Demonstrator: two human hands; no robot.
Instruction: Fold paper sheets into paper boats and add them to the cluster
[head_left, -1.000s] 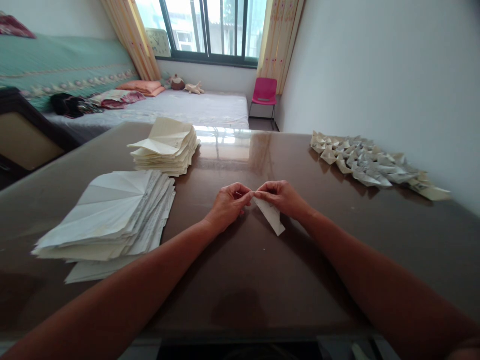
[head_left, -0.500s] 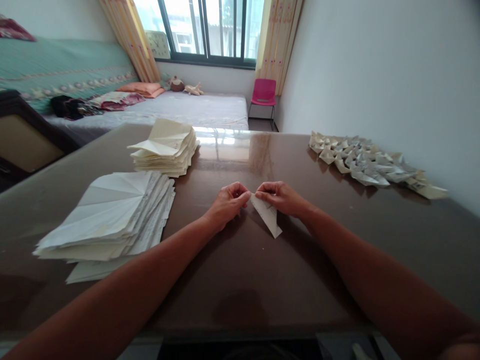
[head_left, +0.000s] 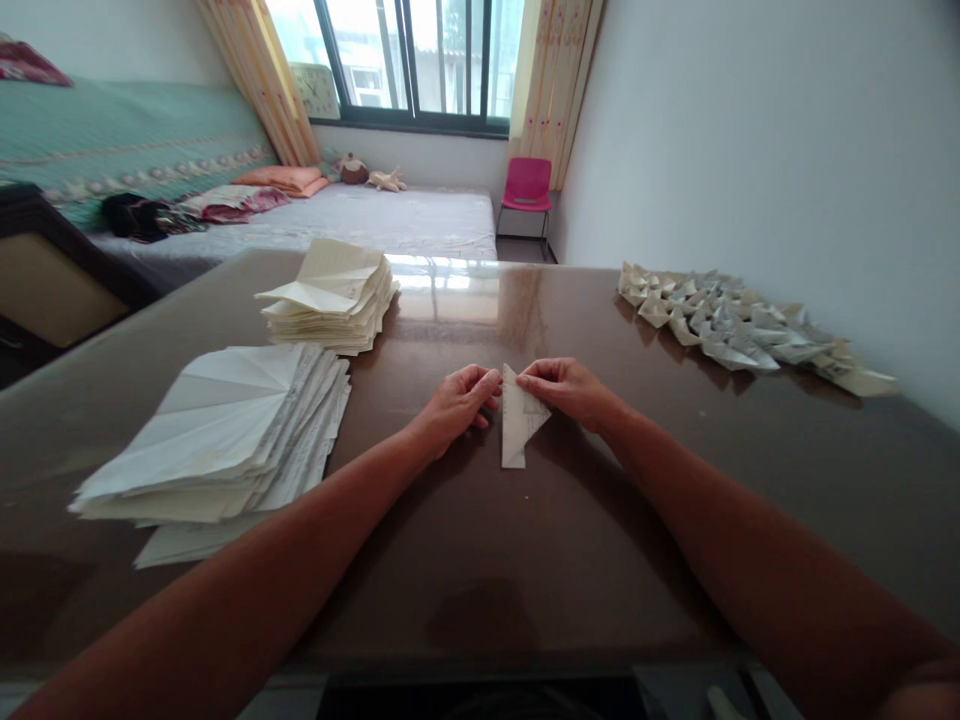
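A small folded piece of paper [head_left: 514, 425] with faint writing stands out over the brown table, its point up and a narrow strip hanging down. My right hand [head_left: 566, 390] pinches its upper right edge between thumb and fingers. Just left of the paper is my left hand [head_left: 461, 405], fingers loosely curled and slightly apart, fingertips close to the paper's edge; whether they touch it is hard to see. Left of my hands lie a stack of creased white paper sheets [head_left: 217, 410] and, behind it, a stack of yellowish creased sheets [head_left: 330, 290].
Many folded paper pieces [head_left: 720, 315] stand in rows at the table's [head_left: 420, 560] far right, along the wall. Beyond the table are a bed [head_left: 420, 220] and a pink chair [head_left: 527, 187] below a window. A dark chair back [head_left: 60, 270] is at the left.
The folded paper has turned so its strip hangs straight down and more of its face shows. My left fingers have come off its tip; my right hand still grips it.
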